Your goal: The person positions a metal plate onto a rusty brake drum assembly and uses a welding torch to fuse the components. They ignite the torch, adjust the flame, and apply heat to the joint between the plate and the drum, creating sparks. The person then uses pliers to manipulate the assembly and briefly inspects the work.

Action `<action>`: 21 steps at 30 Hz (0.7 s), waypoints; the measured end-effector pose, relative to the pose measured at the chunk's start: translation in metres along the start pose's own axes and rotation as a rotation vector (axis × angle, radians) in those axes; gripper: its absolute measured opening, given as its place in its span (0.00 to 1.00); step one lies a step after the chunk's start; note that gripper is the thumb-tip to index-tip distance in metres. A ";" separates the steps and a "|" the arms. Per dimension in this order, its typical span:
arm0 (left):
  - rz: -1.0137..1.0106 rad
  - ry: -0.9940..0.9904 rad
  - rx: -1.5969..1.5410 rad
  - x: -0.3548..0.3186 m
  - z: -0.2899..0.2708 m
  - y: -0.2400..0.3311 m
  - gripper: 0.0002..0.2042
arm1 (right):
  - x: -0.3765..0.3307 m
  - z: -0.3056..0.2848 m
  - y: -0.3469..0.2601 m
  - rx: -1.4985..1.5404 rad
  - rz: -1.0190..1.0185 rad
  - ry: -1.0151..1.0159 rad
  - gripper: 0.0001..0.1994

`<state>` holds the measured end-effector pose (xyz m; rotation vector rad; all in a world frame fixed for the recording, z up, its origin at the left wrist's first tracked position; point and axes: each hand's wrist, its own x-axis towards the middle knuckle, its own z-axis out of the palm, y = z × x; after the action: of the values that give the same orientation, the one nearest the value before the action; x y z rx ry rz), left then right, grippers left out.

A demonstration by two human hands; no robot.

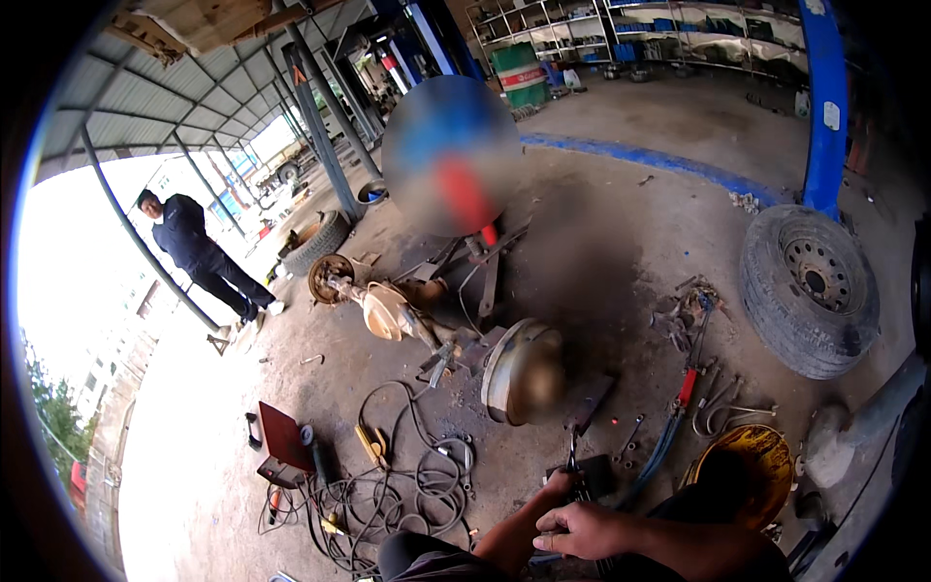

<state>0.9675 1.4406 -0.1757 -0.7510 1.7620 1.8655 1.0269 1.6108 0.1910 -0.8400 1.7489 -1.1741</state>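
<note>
Low in the picture, my left hand (559, 486) is closed round a slim metal tool (573, 448) whose kind I cannot make out. The tool's far end reaches a dark flat plate (593, 404) beside the drum. My right hand (576, 531) is just nearer, back upward, with fingers bent over something dark and mostly hidden. Ahead lies a rusty vehicle axle (419, 327) with a tan differential housing (384, 311). A pale brake drum (506, 373) forms its near end, a rusty brown drum (331, 278) its far end.
At left are a red metal box (283, 438) and tangled cables (419, 494). On the right are a yellow bucket (754, 456), blue hoses (660, 454) and a wheel (813, 289) against a blue post (824, 116). A person (199, 247) stands far left; a blurred patch covers the middle.
</note>
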 end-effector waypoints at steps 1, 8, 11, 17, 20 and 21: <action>0.011 -0.020 0.057 0.001 -0.002 0.005 0.10 | 0.002 -0.003 -0.002 -0.010 0.032 -0.016 0.28; 0.324 -0.030 1.276 0.031 -0.051 0.029 0.17 | 0.025 0.012 0.014 0.049 -0.054 0.045 0.20; 0.297 -0.013 0.898 -0.015 -0.030 0.078 0.15 | 0.027 0.008 0.020 0.094 -0.161 0.136 0.11; 0.103 -0.148 0.085 -0.045 -0.060 0.181 0.06 | 0.057 -0.001 0.006 -0.022 -0.001 -0.052 0.13; 0.316 -0.069 0.351 -0.068 -0.098 0.246 0.07 | 0.080 0.000 0.030 -0.136 0.067 -0.160 0.24; 0.400 -0.053 0.419 -0.073 -0.102 0.269 0.10 | 0.072 0.009 0.037 -0.159 0.114 -0.184 0.28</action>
<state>0.8500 1.3222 0.0701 -0.1995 2.2902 1.6284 1.0022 1.5570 0.1345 -0.9000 1.7297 -0.8640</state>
